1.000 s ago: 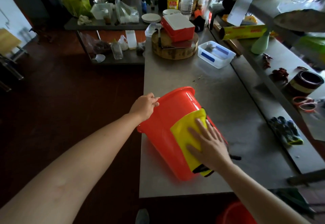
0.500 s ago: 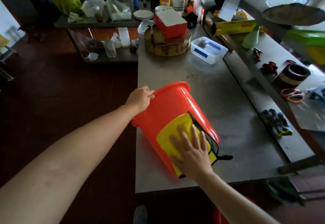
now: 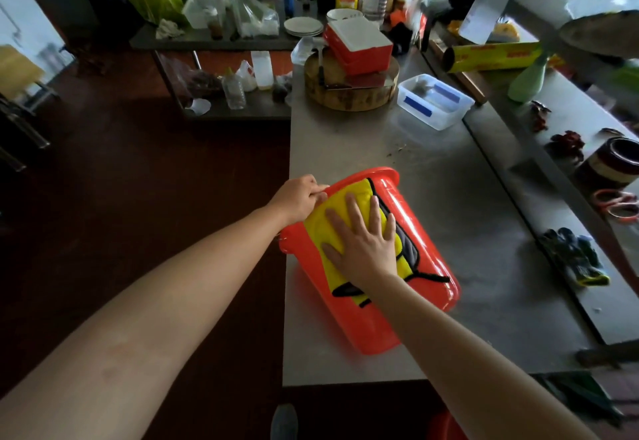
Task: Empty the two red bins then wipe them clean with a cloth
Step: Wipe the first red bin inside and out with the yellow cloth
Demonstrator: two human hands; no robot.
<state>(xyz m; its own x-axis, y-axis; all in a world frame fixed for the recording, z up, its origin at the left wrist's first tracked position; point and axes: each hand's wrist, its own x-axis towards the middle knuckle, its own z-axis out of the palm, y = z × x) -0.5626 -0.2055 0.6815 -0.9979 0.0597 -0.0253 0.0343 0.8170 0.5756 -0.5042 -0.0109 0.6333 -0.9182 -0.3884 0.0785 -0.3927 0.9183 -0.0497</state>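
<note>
My left grip (image 3: 299, 199) is clamped on the rim of the red bin (image 3: 427, 256), fingers curled over the lip and thumb on the outside. The bin lies tilted on its side on the steel desk (image 3: 477, 232). Its open mouth points away from me and its base points back toward my body. The rim under my left grip juts past the desk's edge, over the dark floor.

My right grip (image 3: 363, 242) is apart, with the fingers straight and spread. The palm presses flat on the yellow cloth (image 3: 337, 213), which is draped over the bin's upper outer wall. The cloth reaches from beside my left grip to below my right wrist. Its black-edged grey patch shows just right of my right fingers, and a black loop trails onto the red plastic beyond it.

Well to the right of my right grip, a pair of dark gloves (image 3: 574, 261) lies at the desk's far edge. Ahead of both grips, well apart from the bin, a clear plastic tub (image 3: 434, 102) with blue strips stands beside a round wooden chopping block (image 3: 349, 92). The block carries a red box with a white lid (image 3: 359, 45). Below my right forearm, at the bottom of the view, a sliver of something red (image 3: 446, 425) shows on the floor. I cannot tell what it is.
</note>
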